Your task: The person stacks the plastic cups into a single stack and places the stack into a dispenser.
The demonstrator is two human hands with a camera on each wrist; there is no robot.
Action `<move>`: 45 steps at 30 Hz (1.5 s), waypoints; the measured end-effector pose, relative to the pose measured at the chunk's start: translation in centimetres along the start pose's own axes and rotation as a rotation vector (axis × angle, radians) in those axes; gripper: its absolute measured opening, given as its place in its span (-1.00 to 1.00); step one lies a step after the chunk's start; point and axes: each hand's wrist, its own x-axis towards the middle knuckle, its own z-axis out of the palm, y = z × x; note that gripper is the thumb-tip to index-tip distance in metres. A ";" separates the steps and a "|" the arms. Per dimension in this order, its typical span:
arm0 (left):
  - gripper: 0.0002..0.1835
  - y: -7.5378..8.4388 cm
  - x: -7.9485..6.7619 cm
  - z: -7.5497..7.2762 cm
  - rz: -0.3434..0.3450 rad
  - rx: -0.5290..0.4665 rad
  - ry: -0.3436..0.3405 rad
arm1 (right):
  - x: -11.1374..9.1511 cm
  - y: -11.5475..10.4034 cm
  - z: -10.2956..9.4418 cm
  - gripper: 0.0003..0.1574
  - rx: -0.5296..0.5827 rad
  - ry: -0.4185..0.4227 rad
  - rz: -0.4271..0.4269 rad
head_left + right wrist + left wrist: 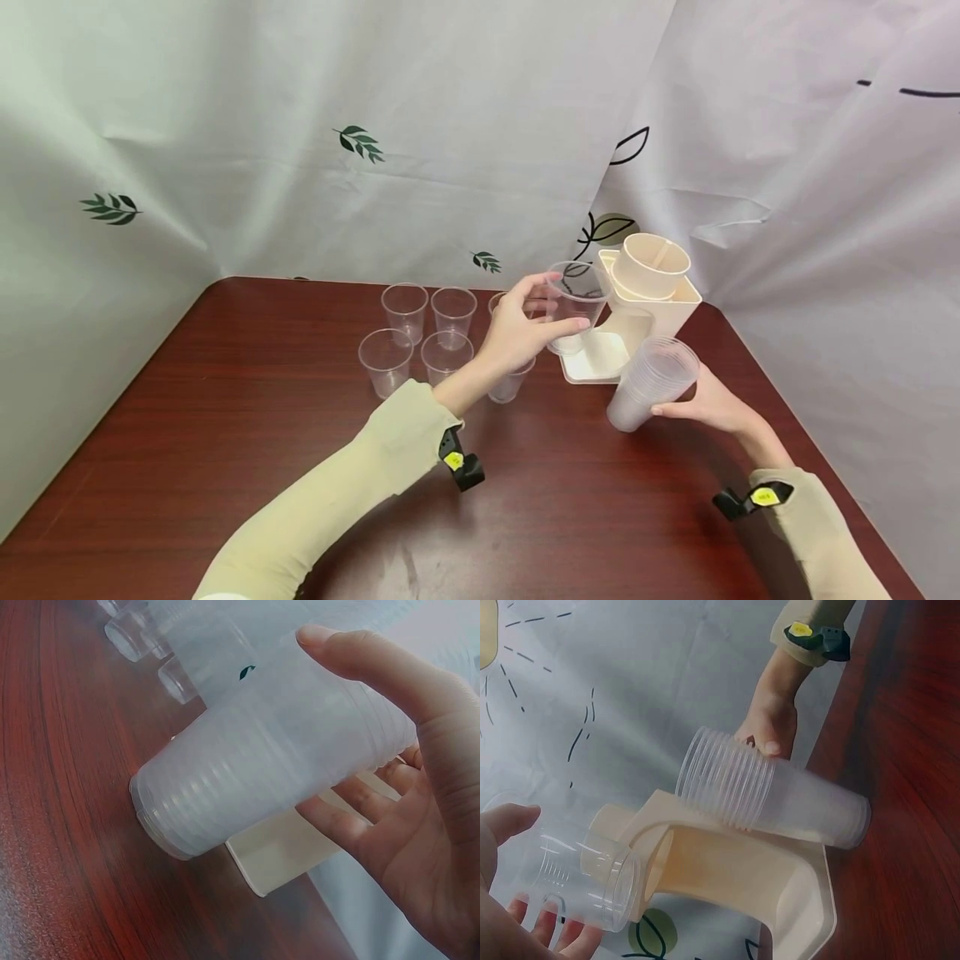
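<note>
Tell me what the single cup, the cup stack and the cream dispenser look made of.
Single cup in the left hand: thin clear plastic, see-through, ribbed. Cup stack in the right hand: same plastic, cloudy where layers nest. Cream dispenser: probably matte moulded plastic, opaque, smooth.

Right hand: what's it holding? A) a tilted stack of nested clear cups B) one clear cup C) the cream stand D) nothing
A: the right hand grips a stack of cups, tilted with its base on the table; the left hand holds the single cup.
</note>
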 end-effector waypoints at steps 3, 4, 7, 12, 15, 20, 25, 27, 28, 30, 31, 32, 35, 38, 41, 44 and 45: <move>-0.32 0.1 0.0 0.6 -0.003 -0.016 -0.004 | 0.0 0.0 0.0 0.08 0.000 0.001 0.006; -0.32 0.1 0.1 0.7 0.001 -0.023 -0.005 | 0.0 0.0 0.0 0.08 0.001 0.000 0.008; -0.32 0.1 0.2 1.2 0.010 -0.031 -0.011 | 0.0 0.0 -0.1 0.09 -0.003 -0.001 0.013; -0.32 -0.1 0.5 1.9 0.021 -0.025 -0.030 | 0.0 0.1 -0.2 0.11 -0.014 -0.001 0.020; -0.33 -0.2 0.6 2.2 0.019 -0.014 -0.043 | -0.1 0.2 -0.2 0.12 -0.009 -0.001 0.022; -0.33 0.0 0.9 2.7 0.031 0.012 -0.062 | 0.1 0.1 -0.2 0.10 0.000 0.000 0.017; -0.31 0.0 1.1 3.5 0.055 0.018 -0.094 | 0.1 0.1 -0.2 0.09 0.008 -0.004 0.008; -0.31 0.0 1.2 3.8 0.059 0.013 -0.104 | 0.1 0.1 -0.1 0.09 0.013 -0.007 0.001; -0.30 0.0 1.2 4.0 0.061 0.011 -0.105 | 0.0 0.1 -0.1 0.09 0.014 -0.008 -0.001; -0.28 0.0 1.3 4.2 0.064 0.009 -0.106 | 0.0 0.1 -0.1 0.08 0.015 -0.008 -0.007; -0.27 0.0 1.3 4.4 0.067 0.007 -0.105 | 0.0 0.1 -0.1 0.08 0.014 -0.007 -0.008; -0.26 0.0 1.3 4.5 0.067 0.005 -0.102 | 0.0 0.1 -0.1 0.08 0.015 -0.007 -0.010; -0.25 0.1 1.4 4.9 0.066 0.008 -0.093 | 0.1 0.2 -0.1 0.08 0.015 -0.008 -0.006; -0.27 0.0 1.5 5.3 0.065 0.013 -0.092 | 0.1 0.2 -0.2 0.08 0.016 -0.009 -0.001; -0.28 0.0 1.7 5.6 0.059 0.015 -0.094 | 0.0 0.2 -0.2 0.08 0.011 -0.006 0.000; -0.28 0.1 1.7 5.9 0.053 0.006 -0.090 | 0.0 0.3 -0.1 0.08 0.003 -0.003 -0.001; -0.29 0.1 1.8 6.0 0.053 0.005 -0.088 | 0.0 0.3 -0.1 0.08 0.000 -0.002 -0.003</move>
